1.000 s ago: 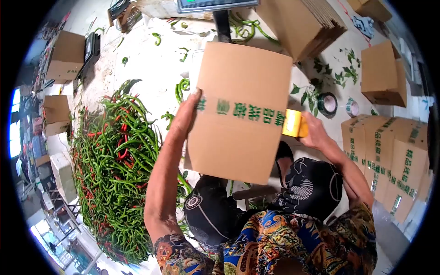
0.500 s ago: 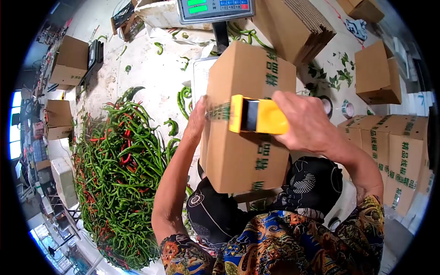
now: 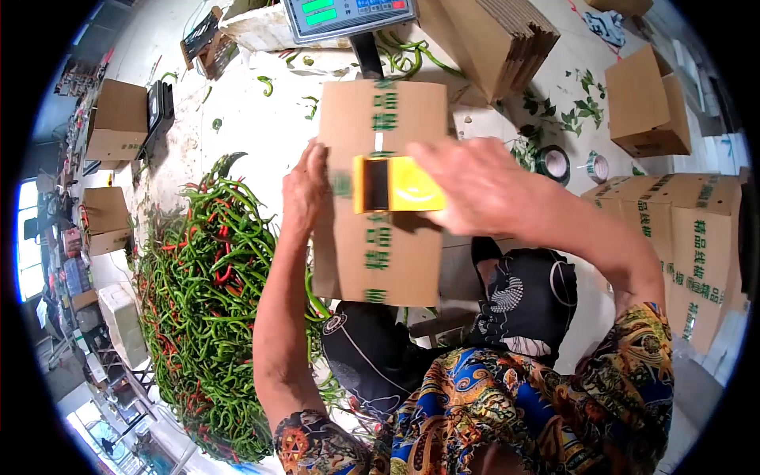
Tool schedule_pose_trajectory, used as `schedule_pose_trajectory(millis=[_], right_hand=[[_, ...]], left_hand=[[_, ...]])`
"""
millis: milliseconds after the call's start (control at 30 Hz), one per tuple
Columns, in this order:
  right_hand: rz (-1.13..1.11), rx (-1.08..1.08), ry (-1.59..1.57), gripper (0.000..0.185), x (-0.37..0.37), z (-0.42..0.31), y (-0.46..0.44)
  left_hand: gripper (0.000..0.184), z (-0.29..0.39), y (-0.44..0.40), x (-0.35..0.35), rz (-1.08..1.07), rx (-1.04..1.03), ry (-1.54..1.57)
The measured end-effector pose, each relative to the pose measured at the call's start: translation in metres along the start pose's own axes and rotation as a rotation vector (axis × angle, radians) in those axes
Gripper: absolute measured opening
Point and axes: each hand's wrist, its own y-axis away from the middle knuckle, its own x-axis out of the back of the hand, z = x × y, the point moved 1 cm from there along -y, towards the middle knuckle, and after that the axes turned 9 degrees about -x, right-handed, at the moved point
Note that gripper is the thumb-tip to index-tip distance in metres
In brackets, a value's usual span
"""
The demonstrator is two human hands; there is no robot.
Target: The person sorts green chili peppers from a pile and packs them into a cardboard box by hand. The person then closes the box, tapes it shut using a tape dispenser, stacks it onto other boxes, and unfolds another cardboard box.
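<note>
A closed cardboard box [image 3: 348, 261] with green printed tape along its top stands in front of my knees. My left hand [image 3: 307, 186] grips its left side, fingers pressed against the cardboard. Across the middle of the top face lies a yellow tape dispenser [image 3: 416, 186], with my right hand [image 3: 487, 186] wrapped round its right end. A short piece of tape shows at the box's left edge, blurred by motion. Beyond the box, a digital scale's display [image 3: 348, 17] rises on its post.
A large heap of green and red chili peppers [image 3: 229, 317] lies to the left. Flattened cardboard sheets [image 3: 491, 47] stand at the back. Tape rolls [image 3: 554, 164], an open carton [image 3: 645, 103] and packed boxes [image 3: 665, 229] are on the right. Loose leaves [image 3: 584, 111] lie on the floor.
The box has shifted left and turned in view to sit straighter. Both hands moved left with it, the dispenser still in my right hand. The camera view has tilted slightly.
</note>
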Motion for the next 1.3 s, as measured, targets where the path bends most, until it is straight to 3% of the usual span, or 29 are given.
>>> schedule_pose_trajectory(millis=[33, 67, 133, 200, 600, 700, 967, 1133, 1267, 1300], right_hand=[[0.044, -0.003, 0.049, 0.050, 0.002, 0.015, 0.014], [0.116, 0.005, 0.078, 0.052, -0.004, 0.035, 0.028], [0.044, -0.039, 0.016, 0.059, -0.020, 0.064, 0.045], [0.111, -0.036, -0.043, 0.058, -0.045, 0.086, 0.061], [0.232, -0.044, -0.291, 0.065, -0.143, 0.174, 0.101], [0.278, -0.082, -0.303, 0.064, -0.175, 0.197, 0.115], [0.138, -0.307, -0.208, 0.061, -0.229, 0.250, 0.183], [0.003, -0.410, -0.025, 0.065, -0.204, 0.211, 0.144], [-0.178, -0.436, 0.063, 0.056, -0.192, 0.172, 0.071], [-0.104, -0.370, 0.045, 0.041, -0.197, 0.163, 0.050]], left_hand=[[0.058, -0.020, 0.001, -0.001, 0.044, -0.151, -0.067], [0.056, -0.011, -0.001, 0.001, 0.043, -0.042, 0.099], [0.056, 0.006, 0.001, 0.000, -0.015, 0.038, 0.142], [0.059, 0.004, 0.002, -0.002, -0.022, 0.135, 0.157], [0.063, 0.014, 0.002, 0.001, 0.001, 0.097, 0.035], [0.062, -0.007, -0.002, -0.003, 0.010, 0.083, 0.146], [0.063, -0.003, -0.003, 0.001, -0.014, 0.125, 0.117], [0.062, -0.009, -0.001, -0.009, 0.050, 0.116, 0.274], [0.061, -0.013, -0.003, -0.004, 0.019, 0.131, 0.237], [0.061, -0.015, -0.003, -0.006, 0.031, 0.117, 0.245]])
